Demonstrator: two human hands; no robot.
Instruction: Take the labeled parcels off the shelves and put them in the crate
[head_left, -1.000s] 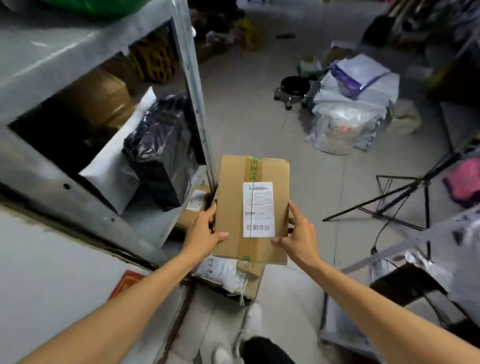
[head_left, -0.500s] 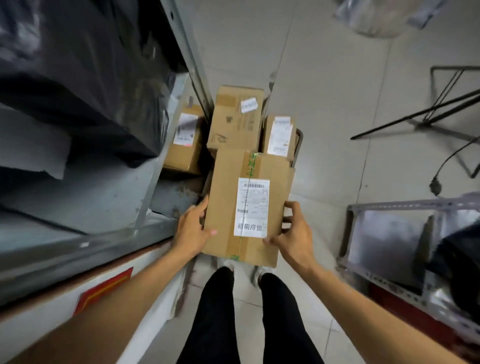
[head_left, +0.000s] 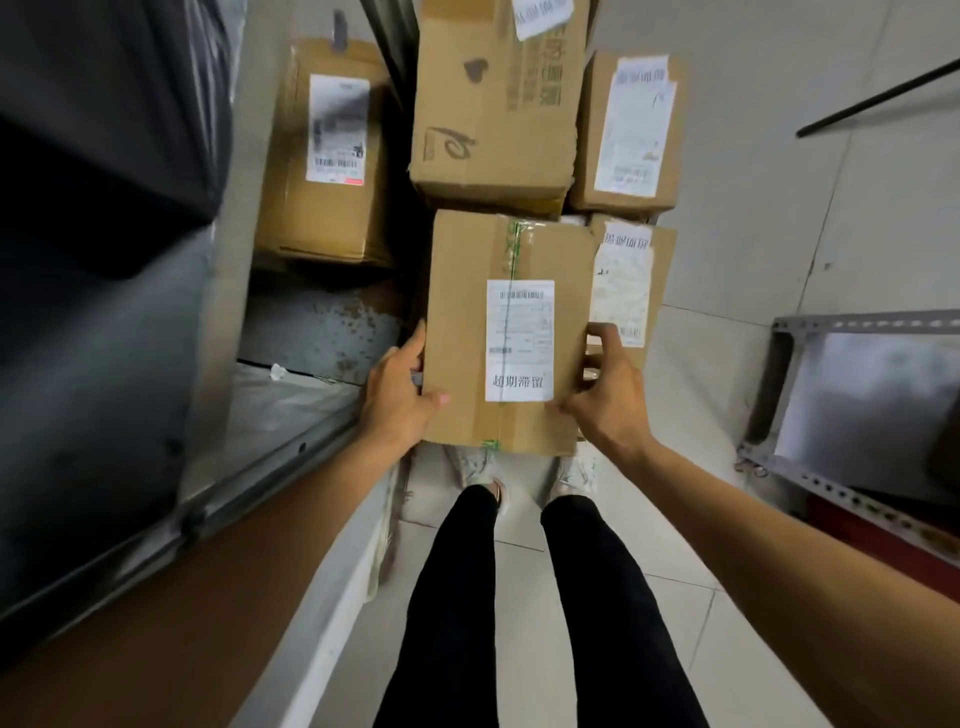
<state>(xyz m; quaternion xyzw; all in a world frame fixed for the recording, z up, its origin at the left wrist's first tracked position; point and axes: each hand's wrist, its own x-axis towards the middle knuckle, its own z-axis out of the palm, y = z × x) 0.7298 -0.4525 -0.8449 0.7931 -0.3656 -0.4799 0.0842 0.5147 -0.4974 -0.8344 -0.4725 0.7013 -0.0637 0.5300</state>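
Cardboard fills my grip: I hold a labelled box (head_left: 506, 332) between both hands, label up, above my shoes. My left hand (head_left: 397, 400) clamps its 9 o'clock edge, thumb on top; my right hand (head_left: 605, 395) clamps the 3 o'clock edge, its fingers (head_left: 602, 338) curled round the side. At 12 o'clock a large box (head_left: 493, 98) sits just beyond it, two narrower boxes (head_left: 631, 130) lie at 1 and 3 o'clock, and another box (head_left: 327, 150) rests on the shelf (head_left: 322, 327) at 10 o'clock.
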